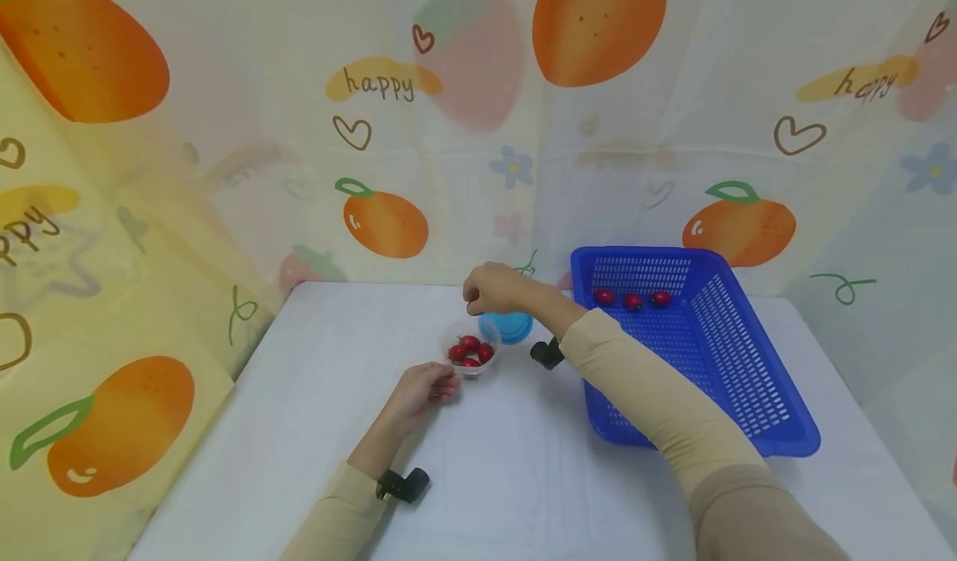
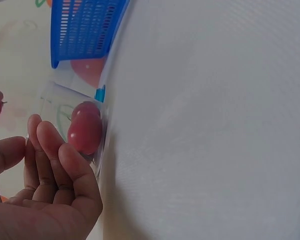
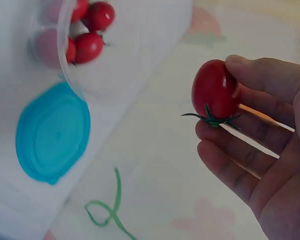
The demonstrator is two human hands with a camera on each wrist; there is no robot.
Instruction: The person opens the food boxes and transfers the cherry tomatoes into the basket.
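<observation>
Gently lowering should suit: the right hand point(image 1: 495, 287) is pinching a tomato point(image 3: 212, 90), the left hand point(image 1: 415, 391) is curving at the tub point(image 3: 63, 45), hold unclear

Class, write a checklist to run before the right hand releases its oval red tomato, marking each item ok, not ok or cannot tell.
Oval red tomato secure in the right hand: ok; held between thumb and fingers.
Rounded clear plastic tub uncovered: ok; its rounded blue plastic lid lies beside it.
Room in the tub: ok; its small red tomatoes sit below the rim.
Held tomato directly over the tub: cannot tell from these angles.
Left hand steadying the tub: cannot tell; fingers close by, contact unclear.
Blue rectangular plastic basket emptied: not ok; three red tomatoes show in it.
</observation>
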